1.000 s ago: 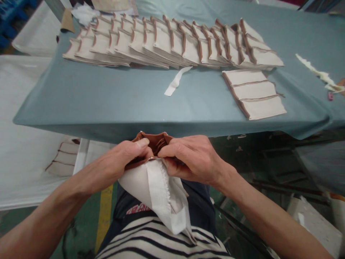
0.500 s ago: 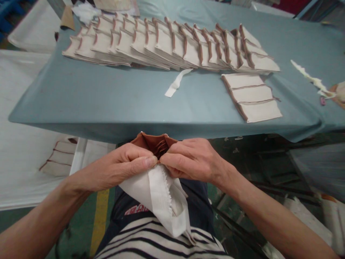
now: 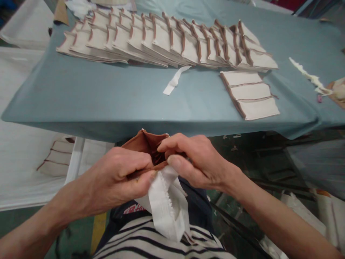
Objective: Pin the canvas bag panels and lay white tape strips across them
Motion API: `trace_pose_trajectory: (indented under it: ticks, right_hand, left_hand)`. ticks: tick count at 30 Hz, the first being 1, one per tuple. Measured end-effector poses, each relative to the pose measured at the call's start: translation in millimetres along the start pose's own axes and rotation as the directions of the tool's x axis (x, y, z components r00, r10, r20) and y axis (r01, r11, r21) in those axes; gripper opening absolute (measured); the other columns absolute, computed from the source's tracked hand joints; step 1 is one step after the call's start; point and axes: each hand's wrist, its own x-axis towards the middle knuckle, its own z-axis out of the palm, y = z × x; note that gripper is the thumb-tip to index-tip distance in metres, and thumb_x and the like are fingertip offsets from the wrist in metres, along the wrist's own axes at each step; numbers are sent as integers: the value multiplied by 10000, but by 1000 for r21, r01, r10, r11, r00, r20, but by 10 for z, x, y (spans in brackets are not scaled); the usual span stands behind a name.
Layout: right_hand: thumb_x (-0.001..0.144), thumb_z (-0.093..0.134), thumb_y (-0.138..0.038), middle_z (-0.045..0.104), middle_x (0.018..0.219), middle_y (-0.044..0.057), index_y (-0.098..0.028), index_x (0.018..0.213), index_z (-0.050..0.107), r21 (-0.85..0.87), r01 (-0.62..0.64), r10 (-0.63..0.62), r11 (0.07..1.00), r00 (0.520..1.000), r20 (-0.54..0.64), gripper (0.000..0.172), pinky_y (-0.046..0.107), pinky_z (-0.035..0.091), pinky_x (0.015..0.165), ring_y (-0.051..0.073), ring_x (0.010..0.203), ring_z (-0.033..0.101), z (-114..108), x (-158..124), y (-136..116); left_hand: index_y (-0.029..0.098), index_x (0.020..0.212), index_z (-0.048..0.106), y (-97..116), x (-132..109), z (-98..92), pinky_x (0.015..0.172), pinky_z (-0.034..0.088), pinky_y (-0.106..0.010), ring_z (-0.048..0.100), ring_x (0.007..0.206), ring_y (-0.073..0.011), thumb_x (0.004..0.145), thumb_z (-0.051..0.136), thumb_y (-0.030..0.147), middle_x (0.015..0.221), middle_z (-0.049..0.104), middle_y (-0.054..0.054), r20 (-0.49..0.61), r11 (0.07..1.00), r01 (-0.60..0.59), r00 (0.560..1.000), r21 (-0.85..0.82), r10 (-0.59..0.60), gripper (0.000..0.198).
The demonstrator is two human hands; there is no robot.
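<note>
A fabric pouch (image 3: 134, 142), brown inside with cream cloth on its outside, is held open at my lap just below the table edge. My left hand (image 3: 121, 176) pinches its brown rim between thumb and curled fingers. On the right side of the same rim, my right hand (image 3: 198, 160) has its thumb at the outer edge and its index finger lifted over the opening; its other fingers are partly hidden. A white cloth strip (image 3: 163, 208) with a frayed edge hangs from the rim between my hands. The inside of the pouch is dark and mostly hidden.
The table (image 3: 107, 93) has a blue-grey cover. Along it lies an overlapping row of cream pieces (image 3: 161, 39) with brown edging. Nearer are a single similar piece (image 3: 252, 95) and a white scrap (image 3: 175, 81). Another piece (image 3: 59, 156) lies low on the left.
My right index finger has lifted away from the rim, opening a gap to the thumb. My left hand has turned and curled over the rim. The view has shifted slightly.
</note>
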Motion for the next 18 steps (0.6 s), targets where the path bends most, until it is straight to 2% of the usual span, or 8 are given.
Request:
trace_pose_trajectory:
  ticks: [2,4,8,11,14,18]
  right_hand:
    - [1157,373,-297,710,775,-10,-200,945,633,48,-115,110,992,989,97,350,252,451,613,114,630,610,-50,60,-44]
    - [1167,363,-331,672,730,-13,-223,817,603,39,-155,146,987,972,183,438,266,436,618,123,623,575,-93,123,-81]
    - [1146,487,-322,636,691,-22,-239,736,577,49,-137,122,989,963,239,428,263,438,623,127,627,549,-126,175,-113]
    - [1106,599,-319,626,693,-36,-231,769,608,193,-195,144,962,958,248,349,235,437,598,114,620,553,-105,143,-81]
    - [1068,668,-388,556,669,-58,-207,781,619,437,-310,201,845,939,278,343,204,397,553,89,588,489,-56,95,-31]
    - [986,768,-512,460,657,-79,-189,755,575,691,-420,268,588,907,324,442,191,328,502,70,564,369,31,37,-27]
  left_hand:
    - [203,694,470,22,-15,-19,534,292,-248,402,546,-84,1015,514,188,619,430,71,22,999,-38,999,37,37,324]
    - [207,747,553,38,-14,-42,573,354,-254,475,581,-105,1050,508,210,654,520,56,59,998,-56,997,41,53,307]
    - [217,820,620,40,-6,-62,638,417,-260,564,640,-132,1063,526,197,724,643,34,81,995,-97,992,17,96,262]
    - [218,765,538,27,8,-47,615,385,-251,512,604,-117,1064,531,163,685,579,55,49,992,-128,991,2,127,304]
    - [220,731,449,22,43,-38,581,344,-244,428,565,-108,1060,514,141,643,484,75,37,990,-140,989,-32,141,344]
    - [224,732,438,30,101,-47,566,335,-239,402,558,-108,1049,506,164,639,455,81,48,981,-135,989,-137,142,329]
